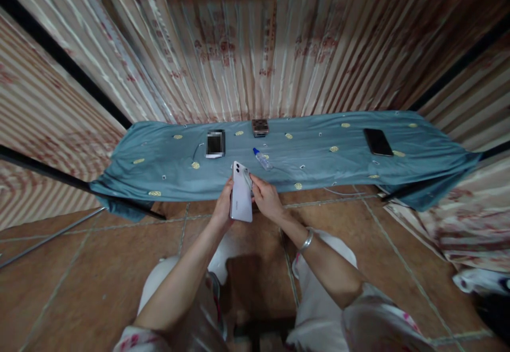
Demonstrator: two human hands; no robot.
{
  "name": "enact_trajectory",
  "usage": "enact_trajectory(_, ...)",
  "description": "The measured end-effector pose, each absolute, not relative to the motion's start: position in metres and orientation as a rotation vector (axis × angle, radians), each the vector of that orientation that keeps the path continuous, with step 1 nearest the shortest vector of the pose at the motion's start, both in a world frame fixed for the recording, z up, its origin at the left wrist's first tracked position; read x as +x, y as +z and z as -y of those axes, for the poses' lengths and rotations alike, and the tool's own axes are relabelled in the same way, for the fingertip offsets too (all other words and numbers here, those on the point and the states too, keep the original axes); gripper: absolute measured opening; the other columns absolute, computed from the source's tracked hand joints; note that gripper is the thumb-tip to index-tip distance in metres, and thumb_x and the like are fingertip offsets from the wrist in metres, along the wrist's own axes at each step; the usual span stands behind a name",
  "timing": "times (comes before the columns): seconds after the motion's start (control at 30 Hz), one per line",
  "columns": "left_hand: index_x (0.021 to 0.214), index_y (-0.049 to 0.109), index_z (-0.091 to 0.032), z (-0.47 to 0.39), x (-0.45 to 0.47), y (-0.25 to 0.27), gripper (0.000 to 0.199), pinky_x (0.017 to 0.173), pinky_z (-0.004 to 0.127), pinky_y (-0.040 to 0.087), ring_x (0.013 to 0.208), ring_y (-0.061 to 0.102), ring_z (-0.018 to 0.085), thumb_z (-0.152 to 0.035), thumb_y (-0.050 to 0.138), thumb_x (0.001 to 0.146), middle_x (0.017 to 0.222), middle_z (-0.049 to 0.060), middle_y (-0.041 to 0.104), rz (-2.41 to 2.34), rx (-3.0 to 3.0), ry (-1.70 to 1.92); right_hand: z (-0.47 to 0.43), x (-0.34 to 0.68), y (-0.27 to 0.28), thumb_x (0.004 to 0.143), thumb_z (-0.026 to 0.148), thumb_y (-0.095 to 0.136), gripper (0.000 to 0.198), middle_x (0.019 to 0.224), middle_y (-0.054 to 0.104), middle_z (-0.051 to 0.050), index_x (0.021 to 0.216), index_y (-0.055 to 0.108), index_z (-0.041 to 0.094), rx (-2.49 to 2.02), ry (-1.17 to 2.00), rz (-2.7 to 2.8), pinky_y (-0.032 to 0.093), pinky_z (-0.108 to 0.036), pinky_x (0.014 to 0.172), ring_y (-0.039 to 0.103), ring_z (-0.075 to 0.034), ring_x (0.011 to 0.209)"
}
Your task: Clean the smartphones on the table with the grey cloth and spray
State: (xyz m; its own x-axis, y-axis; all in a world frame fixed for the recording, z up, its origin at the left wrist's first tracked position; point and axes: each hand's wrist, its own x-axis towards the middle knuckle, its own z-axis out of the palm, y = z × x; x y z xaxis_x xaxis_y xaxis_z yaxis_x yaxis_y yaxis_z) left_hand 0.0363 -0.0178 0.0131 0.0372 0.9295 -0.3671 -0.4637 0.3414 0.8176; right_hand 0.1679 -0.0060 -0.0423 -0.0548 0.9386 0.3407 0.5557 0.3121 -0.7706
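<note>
A pale lilac smartphone is held over the near edge of the table, its back and two camera lenses facing up. My left hand wraps round the phone's left side. At its upper right edge my right hand is closed in a pinch on a thin, clear-looking piece that lies against the phone's back. What this piece is I cannot make out. Just beyond the phone, a clear bottle with a blue cap lies on its side on the cloth.
A blue-green cloth with yellow prints covers the long narrow table. On it are a blurred-out dark box, a small brown box and a black phone. Striped curtains hang behind, and dark poles slant at the sides.
</note>
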Motion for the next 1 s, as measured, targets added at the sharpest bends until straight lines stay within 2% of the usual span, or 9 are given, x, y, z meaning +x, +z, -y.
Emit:
enact_trajectory(0.17,0.110,0.062,-0.018,0.015,0.034,0.009,0.035,0.067,0.029,0.056,0.087,0.070,0.024,-0.040,0.061,0.083,0.093,0.006,0.073,-1.023,0.571,1.220,0.006,0.168,-0.042,0.092,0.015,0.039,0.044,0.124,0.068,-0.010,0.130,0.060,0.018,-1.279,0.494,1.796,0.047,-0.037,0.102,0.062,-0.021,0.114)
enact_trajectory(0.33,0.109,0.063,-0.017,0.013,0.034,0.006,0.032,0.081,0.031,0.056,0.100,0.068,0.024,-0.038,0.058,0.085,0.100,0.006,0.073,-1.029,0.587,1.260,0.006,0.167,-0.039,0.090,0.011,0.036,0.045,0.127,0.065,-0.015,0.128,0.060,0.011,-1.244,0.446,1.880,0.045,-0.039,0.106,0.059,-0.022,0.119)
enact_trajectory(0.57,0.122,0.060,-0.017,0.008,0.033,-0.006,0.039,0.100,0.034,0.049,0.119,0.060,0.023,-0.034,0.055,0.087,0.117,0.006,0.071,-1.075,0.566,1.339,0.009,0.160,-0.039,0.090,0.008,0.037,0.044,0.127,0.066,-0.014,0.126,0.061,0.013,-1.193,0.398,1.930,0.043,-0.042,0.108,0.058,-0.022,0.119)
enact_trajectory(0.8,0.123,0.059,-0.018,0.002,0.029,-0.012,0.043,0.092,0.032,0.052,0.109,0.065,0.024,-0.037,0.059,0.085,0.109,0.005,0.073,-1.055,0.543,1.367,0.017,0.158,-0.031,0.091,0.008,0.040,0.041,0.124,0.067,-0.012,0.125,0.062,0.015,-1.237,0.444,1.959,0.045,-0.039,0.104,0.060,-0.022,0.114)
enact_trajectory(1.0,0.116,0.060,-0.016,-0.004,0.026,-0.011,0.039,0.074,0.029,0.054,0.078,0.069,0.020,-0.038,0.057,0.084,0.084,0.004,0.073,-1.059,0.554,1.383,0.029,0.155,-0.029,0.091,0.010,0.042,0.040,0.124,0.068,-0.011,0.124,0.063,0.018,-1.235,0.554,1.986,0.047,-0.039,0.102,0.062,-0.022,0.113)
